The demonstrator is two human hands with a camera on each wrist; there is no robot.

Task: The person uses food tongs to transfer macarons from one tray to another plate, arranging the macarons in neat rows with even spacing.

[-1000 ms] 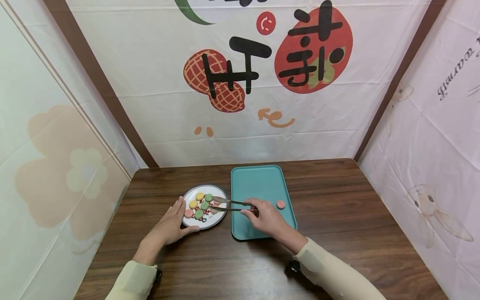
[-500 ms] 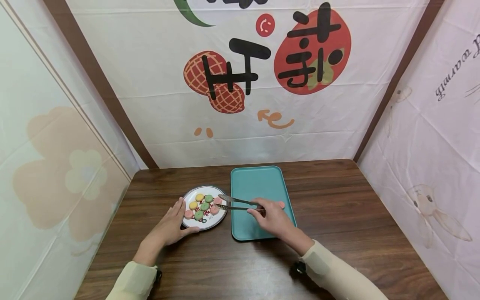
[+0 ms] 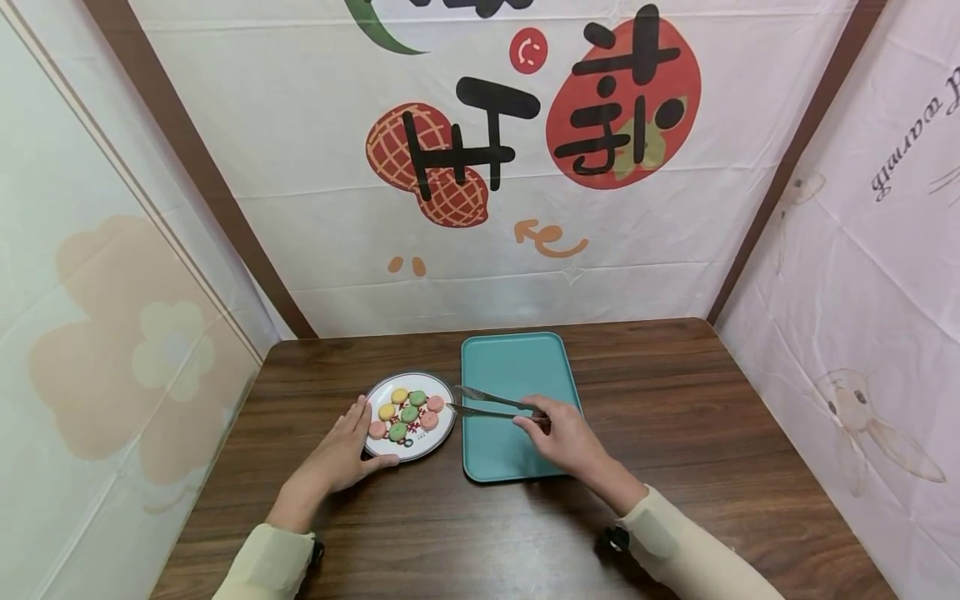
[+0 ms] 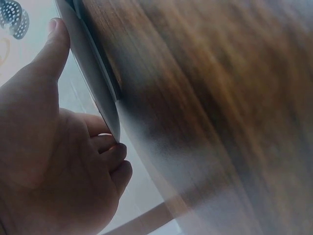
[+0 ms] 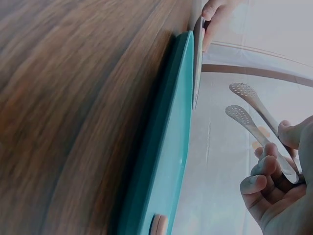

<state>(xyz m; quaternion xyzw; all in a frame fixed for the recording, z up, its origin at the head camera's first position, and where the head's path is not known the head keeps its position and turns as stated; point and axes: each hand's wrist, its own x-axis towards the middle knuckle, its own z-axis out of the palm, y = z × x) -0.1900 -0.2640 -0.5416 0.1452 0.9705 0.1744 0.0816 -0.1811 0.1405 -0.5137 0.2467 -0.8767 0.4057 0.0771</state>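
Observation:
My left hand (image 3: 339, 446) holds the rim of a round white plate (image 3: 420, 450) at its left side, thumb at the near edge. In the left wrist view the fingers curl at the plate's edge. On the plate lie two yellow macarons (image 3: 400, 394), three green macarons (image 3: 409, 413) and three pink ones. My right hand (image 3: 562, 433) grips metal tongs (image 3: 495, 404) above the teal tray (image 3: 502, 450). Their perforated tips stand apart with nothing between them, near the plate's right rim. Another pink macaron (image 5: 159, 224) sits on the tray, hidden behind the right hand in the head view.
Plate and tray stand side by side on a dark brown wooden table (image 3: 660, 400). Printed white cloth (image 3: 420, 292) hangs behind the table and along both sides.
The right hand has moved right with the tongs, whose tips have drawn back from over the pink macarons to beyond the plate's right edge. The left hand and plate have stayed put.

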